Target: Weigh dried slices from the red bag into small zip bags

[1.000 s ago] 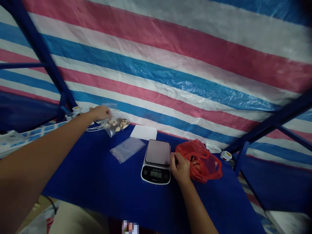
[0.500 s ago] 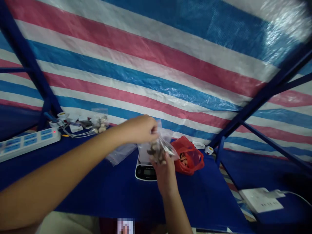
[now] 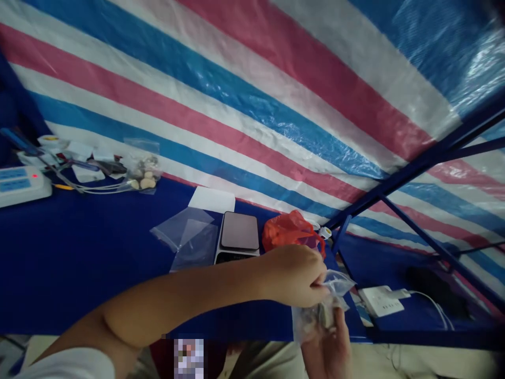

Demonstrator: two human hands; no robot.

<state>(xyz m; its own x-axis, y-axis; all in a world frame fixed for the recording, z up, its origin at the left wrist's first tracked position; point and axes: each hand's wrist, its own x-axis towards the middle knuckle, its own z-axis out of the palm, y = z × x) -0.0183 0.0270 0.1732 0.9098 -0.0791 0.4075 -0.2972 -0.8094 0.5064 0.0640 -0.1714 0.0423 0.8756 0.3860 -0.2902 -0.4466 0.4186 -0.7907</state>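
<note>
Clear plastic bag (image 3: pixel 317 316) hanging just past the front right edge of the bench, brown chunks (image 3: pixel 325 316) showing inside, too blurred for closer identification. Left hand (image 3: pixel 294 276) gripping the bag's top, fingers (image 3: pixel 320 281) closed on the gathered plastic. Right hand (image 3: pixel 327 355) supporting the underside, fingers (image 3: pixel 340 329) curling against the bag, firmness of hold not showing.

On the blue-covered bench (image 3: pixel 98 263): kitchen scale (image 3: pixel 239 231) sitting behind the left forearm, red plastic bag (image 3: pixel 290 231) lying just beside it, two flat clear bags (image 3: pixel 189 237) lying on the scale's other side, white paper (image 3: pixel 211 200) behind those. Farther left, second clear bag (image 3: pixel 144 171) of pale chunks lying beside cables (image 3: pixel 102 188) and a power strip (image 3: pixel 23 184).
</note>
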